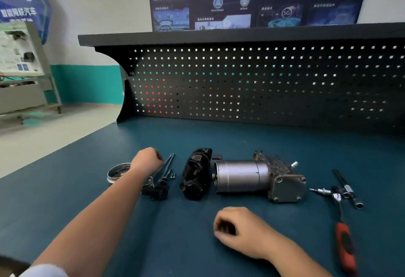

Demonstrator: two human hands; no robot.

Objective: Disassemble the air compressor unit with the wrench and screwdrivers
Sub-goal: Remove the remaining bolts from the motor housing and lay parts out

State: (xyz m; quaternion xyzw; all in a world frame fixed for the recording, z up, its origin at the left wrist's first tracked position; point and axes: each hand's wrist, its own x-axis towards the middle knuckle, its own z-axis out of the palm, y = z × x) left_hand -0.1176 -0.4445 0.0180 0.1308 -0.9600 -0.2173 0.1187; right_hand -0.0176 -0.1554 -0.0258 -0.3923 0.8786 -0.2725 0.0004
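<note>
The compressor [258, 178] lies on its side in the middle of the blue bench top [252, 143], a silver cylinder joined to a grey metal block at its right end. Just to its left, close but apart, lies a black part [197, 173] that has come off it. Further left are two long bolts [167, 166] side by side, a few small screws [173, 175], a small black piece [155, 191] with a metal clip, and a round metal cap [118, 172].

The left hand [146, 160] hovers over the top of the long bolts with its fingers curled in; I cannot tell whether it grasps anything. The right hand [236, 230] rests on the bench in front of the compressor, fingers loosely curled, holding nothing.

To the right of the compressor lie a wrench [345, 246] with a red and black handle, a short bit [321, 191] and a dark socket bar [348, 189]. A black pegboard [263, 84] stands behind the bench.
</note>
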